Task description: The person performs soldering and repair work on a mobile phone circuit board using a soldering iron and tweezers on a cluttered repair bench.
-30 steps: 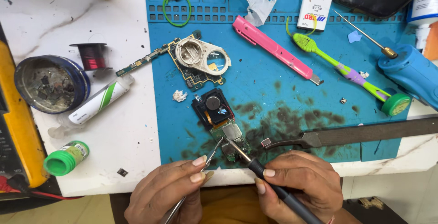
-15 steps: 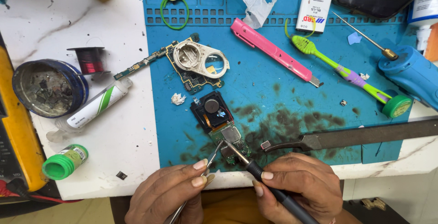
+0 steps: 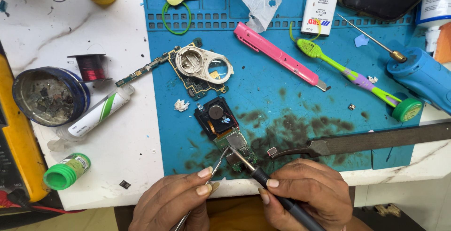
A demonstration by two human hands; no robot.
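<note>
Near edge of blue work mat (image 3: 300, 94), centre: small circuit board (image 3: 225, 134) with black module, lying flat on a scorched patch.

Left hand (image 3: 171, 200): closed on metal tweezers (image 3: 213, 170), tips at the board's near end.

Right hand (image 3: 307, 193): closed on soldering iron (image 3: 263, 179), its tip resting on the same near end of the board, just right of the tweezers.

Right of the board: dark flat file (image 3: 366, 141), lying across the mat.

Far of the board: second circuit board with white ring frame (image 3: 199, 69).

Far right: pink utility knife (image 3: 279, 57); green toothbrush (image 3: 347, 73); blue tool body (image 3: 420, 78).

Left, on white table (image 3: 117, 137): blue tin of scraps (image 3: 49, 97); red wire spool (image 3: 91, 66); white tube (image 3: 96, 113); green-capped bottle (image 3: 66, 172).
</note>
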